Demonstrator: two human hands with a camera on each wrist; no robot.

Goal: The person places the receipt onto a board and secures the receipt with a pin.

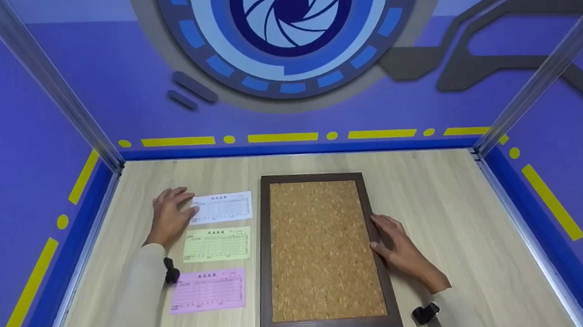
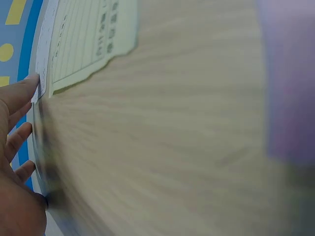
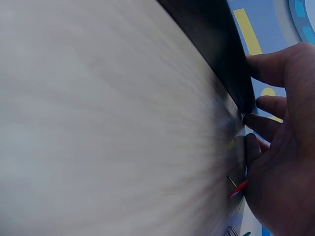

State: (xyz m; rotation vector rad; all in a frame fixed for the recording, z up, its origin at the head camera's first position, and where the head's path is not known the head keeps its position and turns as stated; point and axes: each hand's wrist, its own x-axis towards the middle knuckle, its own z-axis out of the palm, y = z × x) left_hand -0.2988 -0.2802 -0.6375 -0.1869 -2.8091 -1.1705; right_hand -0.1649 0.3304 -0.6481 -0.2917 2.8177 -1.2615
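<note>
A cork board (image 1: 325, 248) in a dark brown frame (image 1: 263, 258) lies flat on the table. To its left, three printed paper slips lie in a column: white (image 1: 223, 208) at the back, green (image 1: 217, 244) in the middle, pink (image 1: 209, 291) in front. My left hand (image 1: 171, 218) touches the left end of the white slip with thumb and fingers, the thumb (image 2: 24, 91) on its edge in the left wrist view. At the board's right side, my right hand (image 1: 401, 248) rests its fingertips and thumb against the frame edge, apparently without gripping it.
A red-headed push pin (image 3: 238, 189) lies near the right palm in the right wrist view, with part of a green item (image 3: 247, 233) below it. Blue-purple walls (image 1: 127, 93) enclose the pale wooden table (image 1: 459, 213) at back and sides.
</note>
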